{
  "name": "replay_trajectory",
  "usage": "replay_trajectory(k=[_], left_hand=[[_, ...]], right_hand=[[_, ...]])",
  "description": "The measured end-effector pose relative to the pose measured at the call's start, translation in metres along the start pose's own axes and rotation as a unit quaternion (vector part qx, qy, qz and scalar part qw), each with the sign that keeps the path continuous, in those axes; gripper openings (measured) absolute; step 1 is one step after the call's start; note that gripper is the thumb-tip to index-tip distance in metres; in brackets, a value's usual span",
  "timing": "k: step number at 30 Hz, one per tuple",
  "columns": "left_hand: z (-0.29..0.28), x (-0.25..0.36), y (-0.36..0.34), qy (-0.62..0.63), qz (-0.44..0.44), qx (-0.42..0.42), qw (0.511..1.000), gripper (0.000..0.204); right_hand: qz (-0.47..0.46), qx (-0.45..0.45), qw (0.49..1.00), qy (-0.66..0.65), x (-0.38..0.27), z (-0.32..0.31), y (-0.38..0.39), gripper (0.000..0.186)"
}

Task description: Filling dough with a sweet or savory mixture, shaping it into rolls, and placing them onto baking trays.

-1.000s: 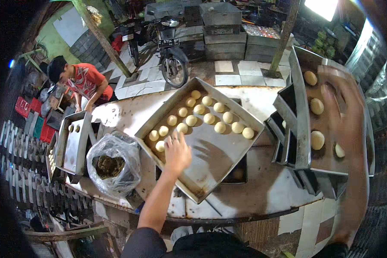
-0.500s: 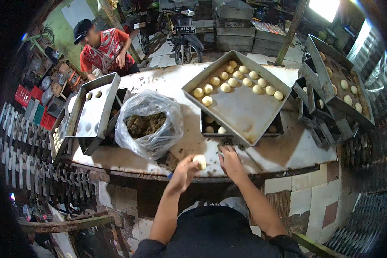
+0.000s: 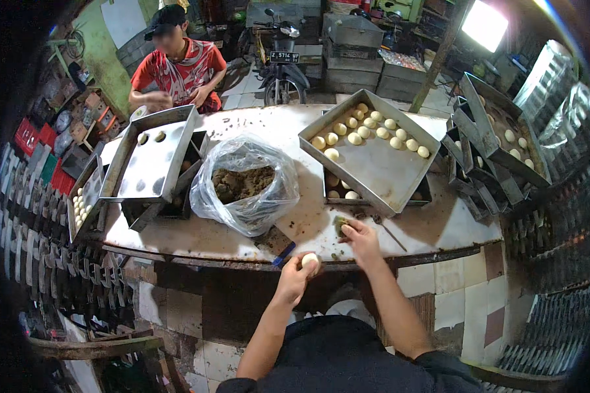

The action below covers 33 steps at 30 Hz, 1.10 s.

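Note:
In my left hand (image 3: 294, 280), near the table's front edge, a round pale dough ball (image 3: 310, 261) is gripped between thumb and fingers. My right hand (image 3: 362, 243) pinches a small greenish-brown lump (image 3: 341, 226) just above the tabletop; its exact kind is unclear. Beside my left hand lies a scraper with a blue edge (image 3: 284, 254). A clear plastic bag (image 3: 206, 203) of crumbly brown filling (image 3: 246, 185) stands open beyond it. To the right of my right hand rests a thin dark stick (image 3: 393, 234).
A metal tray (image 3: 380, 171) with several dough balls sits tilted on another tray ahead. More trays are stacked at right (image 3: 505, 147) and left (image 3: 147, 157). Across the white table (image 3: 262, 121), a person in a red shirt (image 3: 177, 75) stands near a parked motorbike (image 3: 285, 65).
My right hand has lifted and now shows the greenish-brown lump in its fingers. The left hand still holds the dough ball. The person opposite has straightened up, and my view has shifted.

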<state>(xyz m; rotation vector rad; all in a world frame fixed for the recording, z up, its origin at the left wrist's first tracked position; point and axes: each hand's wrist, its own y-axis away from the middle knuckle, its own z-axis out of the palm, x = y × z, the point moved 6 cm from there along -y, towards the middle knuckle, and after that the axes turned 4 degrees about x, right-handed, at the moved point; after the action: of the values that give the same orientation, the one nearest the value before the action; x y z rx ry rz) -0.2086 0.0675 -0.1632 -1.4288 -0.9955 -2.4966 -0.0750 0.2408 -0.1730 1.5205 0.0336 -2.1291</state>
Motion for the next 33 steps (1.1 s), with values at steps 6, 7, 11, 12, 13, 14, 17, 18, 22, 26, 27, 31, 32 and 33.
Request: replay_trajectory(k=[6, 7, 11, 12, 13, 14, 17, 18, 22, 26, 27, 31, 32, 33], left_hand=[[0.114, 0.005, -0.051, 0.113, 0.028, -0.069, 0.991, 0.019], [0.133, 0.010, -0.053, 0.106, 0.021, -0.081, 0.991, 0.019], [0.194, 0.042, -0.059, 0.086, -0.036, -0.130, 0.987, 0.038], [0.216, 0.047, -0.064, 0.096, -0.049, -0.170, 0.980, 0.043], [0.242, 0.054, -0.065, 0.110, -0.046, -0.210, 0.970, 0.048], [0.267, 0.065, -0.065, 0.098, -0.034, -0.244, 0.964, 0.044], [0.320, 0.059, -0.102, 0.084, -0.054, -0.274, 0.956, 0.034], [0.336, 0.060, -0.110, 0.079, -0.056, -0.275, 0.957, 0.034], [0.391, 0.057, -0.125, 0.044, -0.048, -0.253, 0.965, 0.026], [0.413, 0.063, -0.122, 0.065, -0.056, -0.234, 0.968, 0.031], [0.422, 0.078, -0.109, -0.057, 0.052, -0.272, 0.959, 0.035], [0.414, 0.081, -0.109, -0.296, 0.315, -0.258, 0.864, 0.037], [0.411, 0.083, -0.110, -0.318, 0.346, -0.255, 0.845, 0.035], [0.407, 0.082, -0.107, -0.187, 0.194, -0.236, 0.934, 0.033]], right_hand=[[-0.076, 0.014, 0.997, -0.020, -0.053, -0.001, 0.040, 0.029], [-0.099, 0.009, 0.995, -0.003, -0.073, -0.017, 0.040, 0.030], [-0.314, 0.077, 0.916, 0.236, -0.190, -0.046, 0.052, 0.026], [-0.425, 0.082, 0.811, 0.393, -0.211, -0.052, 0.056, 0.024], [-0.458, 0.112, 0.763, 0.442, -0.223, -0.057, 0.052, 0.022], [-0.443, 0.125, 0.747, 0.480, -0.233, -0.065, 0.048, 0.025], [-0.389, 0.114, 0.756, 0.514, -0.265, -0.102, 0.027, 0.039], [-0.369, 0.128, 0.802, 0.451, -0.282, -0.118, 0.024, 0.047], [-0.338, 0.096, 0.805, 0.477, -0.298, -0.169, -0.012, 0.063], [-0.344, 0.073, 0.879, 0.322, -0.300, -0.201, -0.039, 0.053], [-0.313, 0.094, 0.924, 0.197, -0.294, -0.211, -0.044, 0.044], [-0.258, 0.100, 0.960, 0.052, -0.279, -0.212, -0.035, 0.032], [-0.263, 0.102, 0.958, 0.052, -0.285, -0.205, -0.026, 0.032], [-0.307, 0.113, 0.935, 0.139, -0.298, -0.192, -0.013, 0.031]])
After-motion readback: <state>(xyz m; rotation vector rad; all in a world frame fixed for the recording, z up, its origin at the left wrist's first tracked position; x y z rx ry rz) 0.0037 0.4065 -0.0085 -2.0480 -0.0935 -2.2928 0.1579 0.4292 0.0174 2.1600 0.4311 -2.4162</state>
